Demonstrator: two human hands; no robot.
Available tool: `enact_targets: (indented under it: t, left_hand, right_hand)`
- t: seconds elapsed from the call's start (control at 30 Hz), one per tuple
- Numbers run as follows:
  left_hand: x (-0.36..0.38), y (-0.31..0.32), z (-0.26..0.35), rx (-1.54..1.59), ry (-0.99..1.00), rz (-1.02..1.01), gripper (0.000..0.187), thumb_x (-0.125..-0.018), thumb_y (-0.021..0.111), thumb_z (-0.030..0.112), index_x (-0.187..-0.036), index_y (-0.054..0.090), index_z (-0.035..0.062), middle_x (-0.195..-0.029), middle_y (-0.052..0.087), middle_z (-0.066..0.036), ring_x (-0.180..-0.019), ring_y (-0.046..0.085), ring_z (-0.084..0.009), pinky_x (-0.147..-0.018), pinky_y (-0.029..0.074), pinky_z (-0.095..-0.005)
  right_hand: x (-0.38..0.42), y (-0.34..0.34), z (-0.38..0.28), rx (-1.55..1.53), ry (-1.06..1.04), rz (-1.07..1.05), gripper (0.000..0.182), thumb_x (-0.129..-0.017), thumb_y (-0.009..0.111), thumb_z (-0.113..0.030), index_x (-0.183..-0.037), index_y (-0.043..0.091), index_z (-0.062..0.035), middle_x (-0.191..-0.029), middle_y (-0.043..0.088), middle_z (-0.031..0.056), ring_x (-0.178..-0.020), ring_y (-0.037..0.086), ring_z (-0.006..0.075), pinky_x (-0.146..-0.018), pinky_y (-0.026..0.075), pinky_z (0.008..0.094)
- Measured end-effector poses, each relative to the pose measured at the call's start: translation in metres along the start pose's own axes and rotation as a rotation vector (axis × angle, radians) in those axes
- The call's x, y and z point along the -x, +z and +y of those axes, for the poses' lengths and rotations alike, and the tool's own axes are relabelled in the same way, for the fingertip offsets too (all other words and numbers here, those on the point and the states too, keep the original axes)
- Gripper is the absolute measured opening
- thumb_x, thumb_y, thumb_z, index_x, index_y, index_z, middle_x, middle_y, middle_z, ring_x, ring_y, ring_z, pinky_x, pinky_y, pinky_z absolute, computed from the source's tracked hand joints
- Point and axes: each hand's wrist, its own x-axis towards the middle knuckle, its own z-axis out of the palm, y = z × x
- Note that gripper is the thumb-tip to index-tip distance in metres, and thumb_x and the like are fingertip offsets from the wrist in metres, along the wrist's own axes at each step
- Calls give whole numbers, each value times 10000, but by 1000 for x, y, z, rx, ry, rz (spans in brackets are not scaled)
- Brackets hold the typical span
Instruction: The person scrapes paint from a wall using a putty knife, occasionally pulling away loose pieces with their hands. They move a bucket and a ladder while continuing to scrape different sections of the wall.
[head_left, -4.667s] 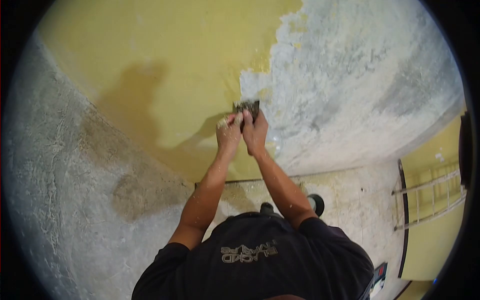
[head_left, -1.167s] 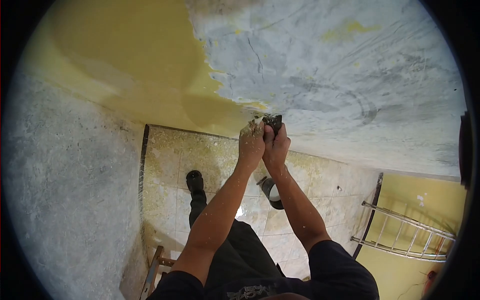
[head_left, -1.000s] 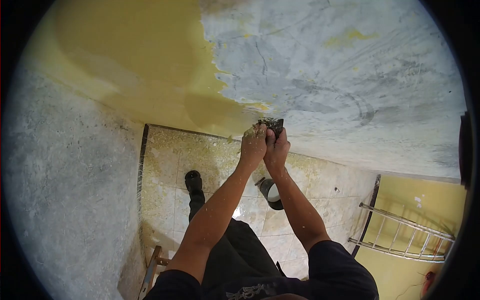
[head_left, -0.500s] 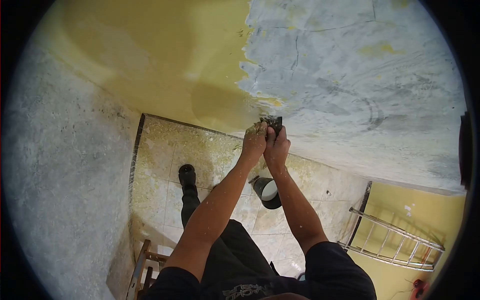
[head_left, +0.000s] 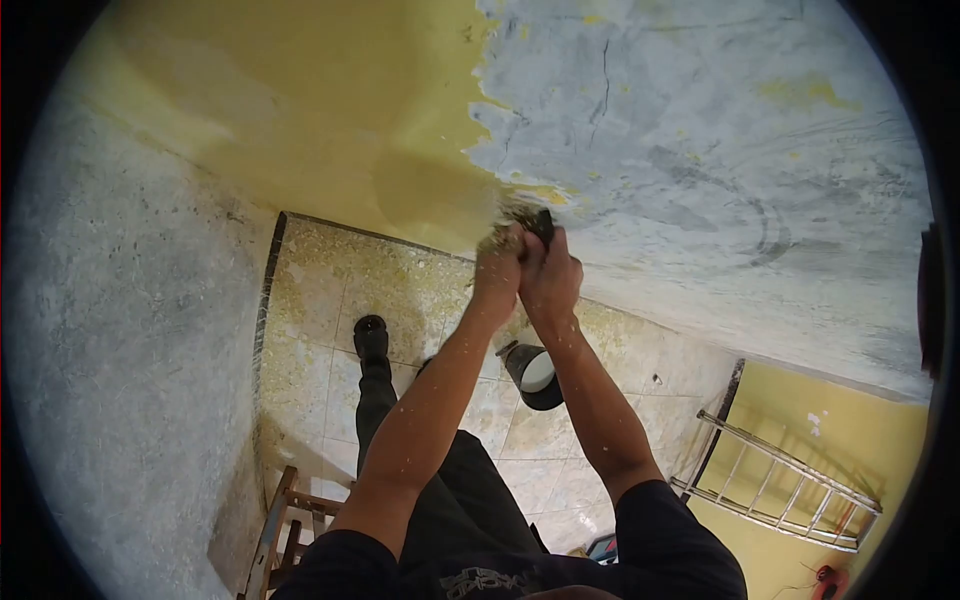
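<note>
Both hands are wrapped around a dark scraper (head_left: 541, 225) whose blade meets the wall. My left hand (head_left: 498, 268) is closed on the left side, partly coated in flakes. Beside it, my right hand (head_left: 552, 278) grips the tool with fingers closed. The handle is mostly hidden by the fingers. Above and left of the blade lies yellow paint (head_left: 400, 100) with a ragged edge. To its right the wall shows grey-white bare plaster (head_left: 680, 130) with cracks and yellow traces. Loose paint shavings cling around the blade.
A dark bucket (head_left: 519, 364) with white inside stands on the tiled floor (head_left: 525, 430), which is littered with flakes. A metal ladder (head_left: 770, 450) leans at right, above a red object (head_left: 828, 582). A wooden frame (head_left: 268, 540) is at lower left, near the grey side wall (head_left: 130, 300).
Both hands and the scraper have moved slightly up and left in the view. The camera view has shifted a little. The grip stays the same.
</note>
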Motion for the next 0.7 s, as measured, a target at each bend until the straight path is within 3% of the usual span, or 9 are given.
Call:
enact_targets:
  t: [0.1, 0.17, 0.27, 0.43, 0.5, 0.53, 0.57, 0.63, 0.7]
  left_hand:
    - [-5, -10, 1, 44, 5, -37, 216, -952, 464, 214, -862, 563, 44, -794, 558, -29, -743, 522, -114, -677, 440, -275]
    - [-6, -16, -7, -324, 48, -57, 220, -950, 462, 208, -871, 566, 31, -800, 565, -37, -757, 529, -119, -684, 441, -287]
    - [-6, -11, 6, -550, 149, 24, 247, -934, 418, 180, -842, 557, -3, -774, 567, -75, -700, 506, -153, -658, 413, -327]
    - [-9, -34, -2, -407, 57, 7, 289, -938, 405, 209, -857, 551, -27, -825, 584, -167, -754, 546, -259, -700, 412, -377]
    - [-23, -49, -26, -1164, 428, -93, 238, -935, 441, 190, -847, 558, 2, -787, 566, -80, -724, 514, -160, -661, 417, -320]
    - [-19, -35, -19, -757, 372, 23, 270, -929, 438, 200, -773, 528, -2, -713, 535, -90, -682, 479, -170, -636, 400, -337]
    - [-20, -30, -5, -760, 367, 22, 270, -929, 438, 200, -773, 528, -2, -713, 535, -90, -682, 479, -170, -636, 400, -337]
    - [-12, -30, 20, -763, 234, 3, 273, -933, 385, 192, -867, 547, -18, -814, 575, -217, -790, 534, -402, -699, 412, -427]
    - [-5, -28, 30, -846, 274, -54, 286, -938, 385, 206, -883, 552, -20, -826, 584, -211, -778, 540, -378, -690, 414, -418]
  right_hand:
    - [1, 14, 8, -67, -23, 54, 244, -880, 542, -276, -841, 461, -48, -569, 564, 223, -562, 560, 444, -466, 416, 504]
    - [13, 19, 22, -140, -3, 72, 244, -881, 539, -273, -849, 463, -44, -577, 566, 231, -572, 561, 449, -473, 413, 510]
    - [4, 20, 7, -201, -22, 99, 235, -884, 531, -258, -867, 467, -32, -591, 569, 243, -584, 560, 456, -487, 408, 519]
    - [19, 28, 3, -290, 21, 78, 224, -891, 520, -229, -887, 469, -11, -608, 570, 251, -590, 557, 462, -503, 406, 521]
    - [23, 39, 22, -224, 41, 114, 222, -891, 518, -222, -869, 472, -6, -618, 574, 246, -600, 562, 457, -505, 413, 507]
    - [10, 37, 13, -231, 26, 119, 222, -891, 518, -222, -869, 472, -6, -618, 574, 246, -600, 562, 457, -505, 413, 507]
    - [2, 32, 0, -255, -4, 110, 226, -891, 518, -222, -861, 472, -3, -620, 577, 240, -606, 566, 453, -506, 418, 499]
    - [15, 24, -7, -258, 2, 78, 229, -891, 519, -222, -853, 473, -1, -622, 581, 235, -611, 569, 449, -508, 423, 492]
    - [9, 25, -17, -396, -46, 105, 229, -887, 529, -211, -836, 470, 4, -610, 580, 223, -596, 573, 436, -495, 426, 473]
